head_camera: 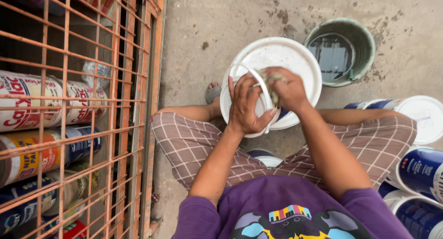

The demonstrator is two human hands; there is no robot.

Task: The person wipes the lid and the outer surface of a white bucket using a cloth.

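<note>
A white plastic bucket point(295, 59) with a white handle is held in front of me over my knees. My left hand point(244, 105) grips the bucket's near rim and side. My right hand point(286, 89) presses a dirty grey rag point(271, 77) against the bucket's rim, fingers closed around it. The bucket's bare white surface faces up at me; a blue patch shows on its side by my right wrist.
A green-rimmed bucket point(357, 33) with dark water stands on the concrete at the upper right. Blue and white paint pails point(422, 167) crowd the right side. An orange metal grid rack point(92, 119) with paint cans lying inside fills the left.
</note>
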